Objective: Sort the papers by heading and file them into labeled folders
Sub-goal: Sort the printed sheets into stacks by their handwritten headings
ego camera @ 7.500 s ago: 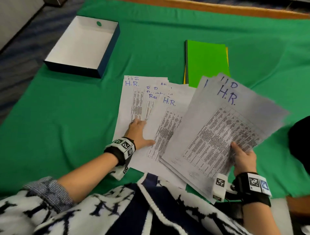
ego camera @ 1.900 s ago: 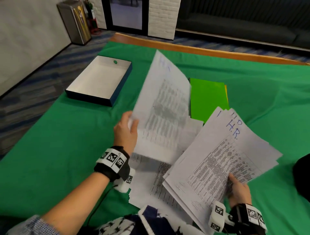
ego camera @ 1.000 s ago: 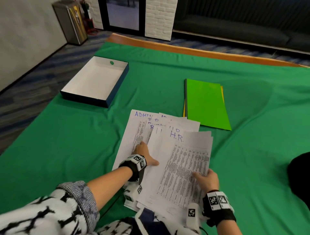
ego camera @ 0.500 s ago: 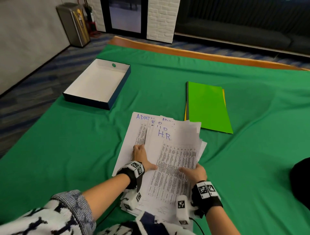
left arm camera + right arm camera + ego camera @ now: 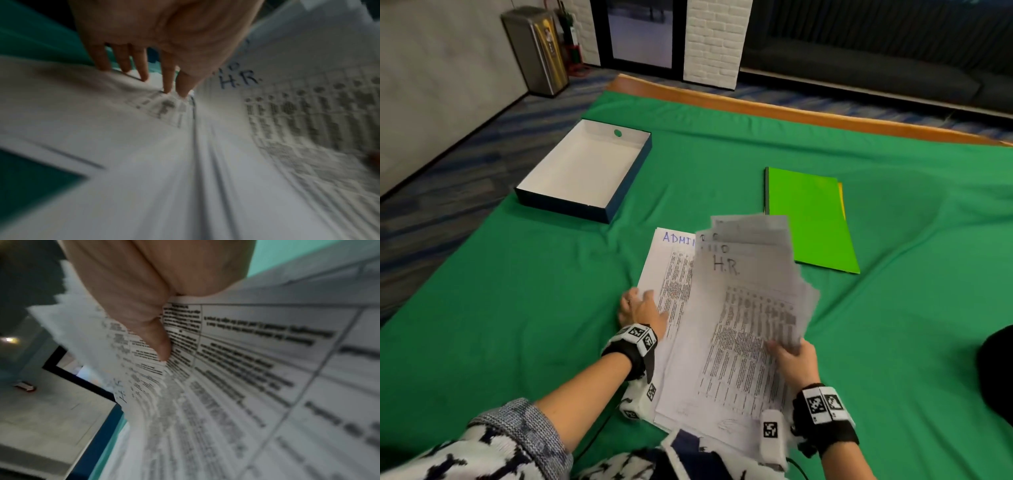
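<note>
Two hands at one paper pile on green cloth: right hand pinches a fanned sheaf headed "H.R.", lifted. Left hand, fingers straight, presses the "ADMIN" sheet. Green folder just beyond; open box far left.

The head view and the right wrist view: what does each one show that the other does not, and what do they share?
Only the head view shows the left hand resting on the sheet headed ADMIN, the green folder lying beyond the papers, and the whole empty box.

Only the right wrist view shows the grip from close: the thumb pinches a fanned edge of many sheets, and the printed table lines are readable as rows.

Both show the right hand holding the lifted H.R. sheets above the green cloth.
</note>
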{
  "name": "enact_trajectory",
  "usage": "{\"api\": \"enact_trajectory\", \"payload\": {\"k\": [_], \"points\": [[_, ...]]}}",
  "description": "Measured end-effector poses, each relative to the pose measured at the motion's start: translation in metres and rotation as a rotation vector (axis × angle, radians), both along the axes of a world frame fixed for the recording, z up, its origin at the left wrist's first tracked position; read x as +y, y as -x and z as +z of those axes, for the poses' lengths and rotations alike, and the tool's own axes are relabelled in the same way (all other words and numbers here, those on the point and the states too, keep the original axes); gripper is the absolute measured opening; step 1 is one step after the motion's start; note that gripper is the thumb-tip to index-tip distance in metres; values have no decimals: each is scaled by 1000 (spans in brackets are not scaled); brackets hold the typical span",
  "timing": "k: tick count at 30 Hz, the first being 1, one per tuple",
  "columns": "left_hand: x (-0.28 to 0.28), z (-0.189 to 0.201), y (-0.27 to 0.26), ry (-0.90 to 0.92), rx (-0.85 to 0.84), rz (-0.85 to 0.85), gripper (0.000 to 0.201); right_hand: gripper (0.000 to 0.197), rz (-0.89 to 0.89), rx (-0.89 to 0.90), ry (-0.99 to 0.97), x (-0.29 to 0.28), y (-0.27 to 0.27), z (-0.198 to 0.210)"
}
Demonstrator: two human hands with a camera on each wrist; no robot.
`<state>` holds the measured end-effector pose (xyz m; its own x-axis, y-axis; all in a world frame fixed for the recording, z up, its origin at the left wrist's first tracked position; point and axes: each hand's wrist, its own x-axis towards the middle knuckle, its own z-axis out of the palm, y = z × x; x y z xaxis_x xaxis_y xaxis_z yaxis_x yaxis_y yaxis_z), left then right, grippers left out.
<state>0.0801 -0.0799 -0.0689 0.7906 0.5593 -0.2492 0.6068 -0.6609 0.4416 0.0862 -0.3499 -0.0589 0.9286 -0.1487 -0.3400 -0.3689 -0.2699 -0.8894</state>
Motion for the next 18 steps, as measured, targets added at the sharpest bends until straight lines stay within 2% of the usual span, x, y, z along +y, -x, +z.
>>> {"api": "enact_trajectory", "payload": {"k": [2, 4, 7, 11, 14, 18], "points": [[11, 1, -1, -10, 59, 59, 78, 12, -71, 44, -81, -14, 5, -4], [17, 3, -2, 13, 84, 53, 91, 14, -142, 87, -149, -26, 8, -9], [22, 5, -6, 87, 122, 64, 90, 21, -192, 128, -188, -38, 11, -14], [26, 6, -8, 33, 195, 60, 85, 34, -234, 165, -161, -49, 11, -21], [28, 6, -10, -13, 198, 12, 88, 35, -234, 185, -164, -52, 12, -23], [31, 14, -14, 49, 233, 22, 97, 36, -217, 178, -178, -51, 17, -17]]}}
